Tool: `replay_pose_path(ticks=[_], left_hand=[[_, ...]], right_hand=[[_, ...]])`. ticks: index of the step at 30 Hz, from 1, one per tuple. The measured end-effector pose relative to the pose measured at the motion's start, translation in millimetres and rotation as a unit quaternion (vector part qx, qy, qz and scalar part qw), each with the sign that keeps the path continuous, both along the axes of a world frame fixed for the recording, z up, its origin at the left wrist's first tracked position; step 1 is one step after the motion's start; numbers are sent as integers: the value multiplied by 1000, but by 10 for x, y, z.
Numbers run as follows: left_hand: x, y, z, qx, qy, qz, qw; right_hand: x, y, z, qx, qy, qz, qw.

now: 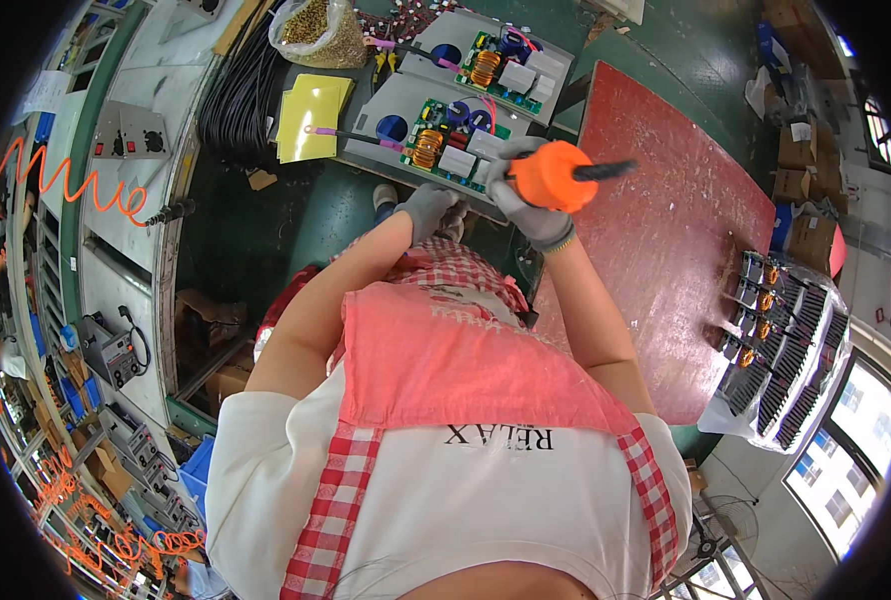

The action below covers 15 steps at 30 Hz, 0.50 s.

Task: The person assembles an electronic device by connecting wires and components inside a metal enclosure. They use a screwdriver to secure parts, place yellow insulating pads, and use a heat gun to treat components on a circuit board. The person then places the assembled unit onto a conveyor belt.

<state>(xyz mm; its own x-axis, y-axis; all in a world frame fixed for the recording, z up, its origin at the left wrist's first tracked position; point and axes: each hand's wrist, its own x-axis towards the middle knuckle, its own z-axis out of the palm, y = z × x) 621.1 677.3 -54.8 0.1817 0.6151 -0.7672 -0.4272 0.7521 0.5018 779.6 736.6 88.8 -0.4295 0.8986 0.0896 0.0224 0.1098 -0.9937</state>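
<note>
My right hand (534, 210), in a grey glove, is wrapped round an orange electric screwdriver (554, 176) with a black end; its bit is hidden. It hangs over the right end of the nearer grey metal panel (368, 128). On that panel sits a green circuit board (454, 137) with a copper coil, dark blue capacitors and white blocks. My gloved left hand (428, 212) is closed at the panel's near edge; what its fingers hold, if anything, is hidden. Beyond lies a second metal panel (421, 66) with a similar circuit board (511, 68).
Left of the panels lie yellow sheets (312, 118), a bundle of black cables (239, 100) and a bag of small brass-coloured parts (318, 35). A red board (656, 220) lies on the right, with stacked heatsink assemblies (781, 350) at its far side. An orange coiled hose (76, 190) hangs left.
</note>
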Motion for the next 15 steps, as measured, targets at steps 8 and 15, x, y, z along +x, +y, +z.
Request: replay_pose_path(ticks=[8, 15], left_hand=[[-519, -247, 817, 68, -171, 115, 976], [-869, -179, 750, 31, -303, 105, 947]], right_hand=[[-183, -110, 693, 91, 365, 30, 926], [-535, -132, 766, 85, 358, 10, 930]])
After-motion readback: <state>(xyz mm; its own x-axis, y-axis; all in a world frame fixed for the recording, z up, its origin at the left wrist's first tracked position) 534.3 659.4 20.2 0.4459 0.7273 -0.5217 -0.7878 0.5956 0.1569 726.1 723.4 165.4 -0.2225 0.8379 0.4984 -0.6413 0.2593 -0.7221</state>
